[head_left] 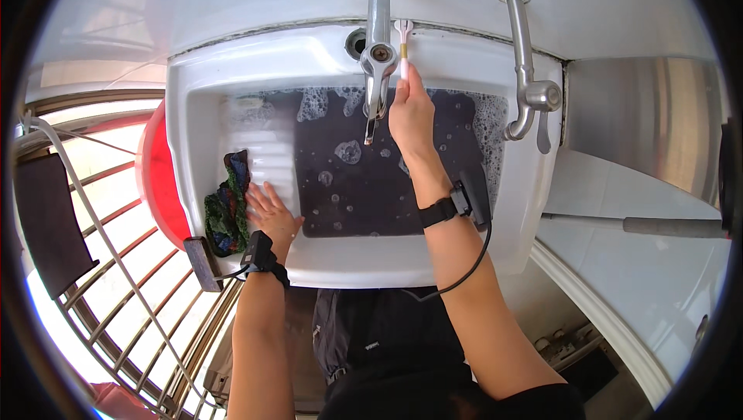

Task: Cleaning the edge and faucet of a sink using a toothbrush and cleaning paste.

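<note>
A white sink (526, 188) holds dark grey water with foam on it. At the back rim, my right hand (412, 114) is closed around a slim pink-and-white handled tool (403, 47) with a gold band. Its far end rests near the wall, and I cannot tell its kind. My left hand (271, 215) lies open, fingers spread, on the ribbed washboard slope (267, 141) at the sink's left. Right beside those fingers is a bunched dark green, patterned cloth (227, 211). The tool stands just right of the chrome faucet (379, 56).
A second metal tap (534, 95) hangs over the right rim. Beyond the left side are a red basin (160, 176) and window bars (128, 257). A dark bar-shaped block (203, 264) sits at the front left corner. Both wrists wear black strapped devices with cables.
</note>
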Demonstrator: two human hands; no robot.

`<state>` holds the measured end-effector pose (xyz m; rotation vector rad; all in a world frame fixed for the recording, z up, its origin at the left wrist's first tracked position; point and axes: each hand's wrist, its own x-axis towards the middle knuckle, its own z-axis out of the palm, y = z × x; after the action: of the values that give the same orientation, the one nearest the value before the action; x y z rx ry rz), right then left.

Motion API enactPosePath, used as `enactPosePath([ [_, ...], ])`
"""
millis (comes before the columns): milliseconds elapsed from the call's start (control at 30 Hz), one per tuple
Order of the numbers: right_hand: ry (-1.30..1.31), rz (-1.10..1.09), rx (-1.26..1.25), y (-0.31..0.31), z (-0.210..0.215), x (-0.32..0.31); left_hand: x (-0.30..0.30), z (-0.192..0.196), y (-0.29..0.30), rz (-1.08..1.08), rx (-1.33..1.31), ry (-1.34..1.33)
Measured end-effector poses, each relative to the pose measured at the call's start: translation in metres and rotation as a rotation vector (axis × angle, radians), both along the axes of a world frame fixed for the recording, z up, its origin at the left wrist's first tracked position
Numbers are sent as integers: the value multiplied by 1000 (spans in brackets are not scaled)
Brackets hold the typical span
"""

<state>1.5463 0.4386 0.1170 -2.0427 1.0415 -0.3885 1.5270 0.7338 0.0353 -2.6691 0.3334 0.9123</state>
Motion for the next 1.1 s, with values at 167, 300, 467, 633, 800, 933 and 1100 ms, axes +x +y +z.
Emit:
enactPosePath([
  [167, 96, -17, -266, -77, -10, -52, 2, 5, 0, 44, 30, 52],
  [300, 34, -180, -99, -175, -23, -119, 1, 5, -1, 14, 6, 28],
  [467, 7, -499, 482, -120, 12, -70, 0, 2, 1, 6, 5, 17],
  [633, 91, -18, 18, -27, 3, -26, 0, -2, 5, 1, 50, 23],
  [800, 111, 22, -277, -112, -12, -76, 1, -1, 5, -12, 28, 22],
  [933, 139, -391, 81, -193, -14, -125, 4, -5, 1, 5, 1, 14],
  [1100, 62, -392, 53, -142, -15, -167, 2, 3, -6, 32, -18, 47],
])
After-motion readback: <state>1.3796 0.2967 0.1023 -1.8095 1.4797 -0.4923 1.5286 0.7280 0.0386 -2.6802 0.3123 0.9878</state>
